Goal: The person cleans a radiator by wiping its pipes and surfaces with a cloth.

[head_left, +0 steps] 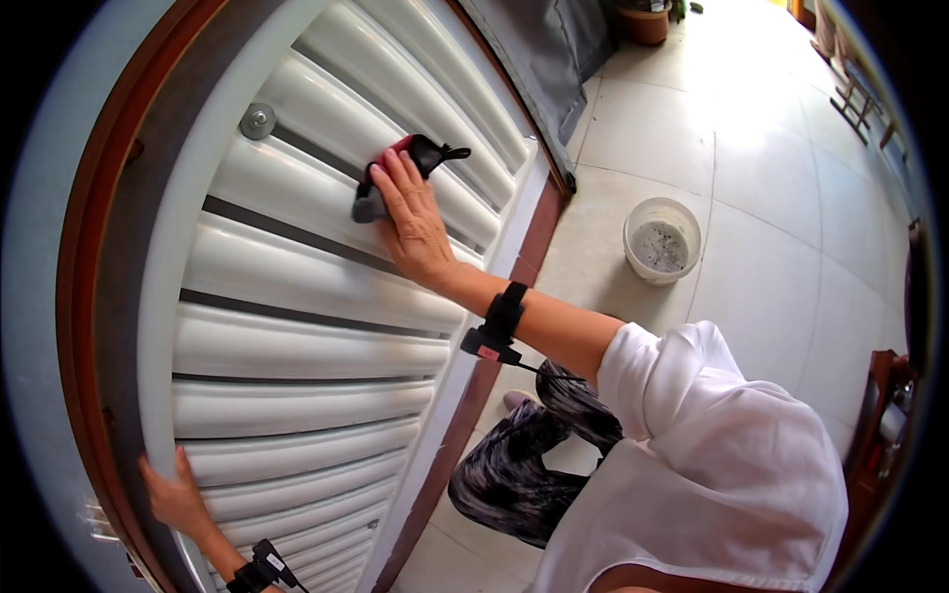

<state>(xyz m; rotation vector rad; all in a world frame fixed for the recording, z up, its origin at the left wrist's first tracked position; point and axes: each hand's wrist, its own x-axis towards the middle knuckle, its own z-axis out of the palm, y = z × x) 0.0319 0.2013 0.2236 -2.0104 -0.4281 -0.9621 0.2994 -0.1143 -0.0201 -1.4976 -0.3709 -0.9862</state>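
Observation:
A white radiator (pixel 316 341) with rounded, slat-like tubes fills the left side of the head view. My right hand (pixel 420 232) presses a bunched cloth (pixel 374 203), dark grey, black and red, against the upper tubes, and a black loop sticks out beyond my fingers. Part of the cloth is hidden under that hand. At lower left, my left hand (pixel 180 499) straddles the radiator's outer rail, thumb on the tube side and fingers on the outer side. Each wrist wears a black strap with a small device and a cable.
A whitish bucket (pixel 636 240) with murky grey water and dark specks stands on the pale tiled floor (pixel 761 287). Grey fabric (pixel 549 54) hangs beyond the radiator. A potted plant (pixel 647 25) is at the top; wooden furniture (pixel 875 415) stands at right. My legs are beside the radiator.

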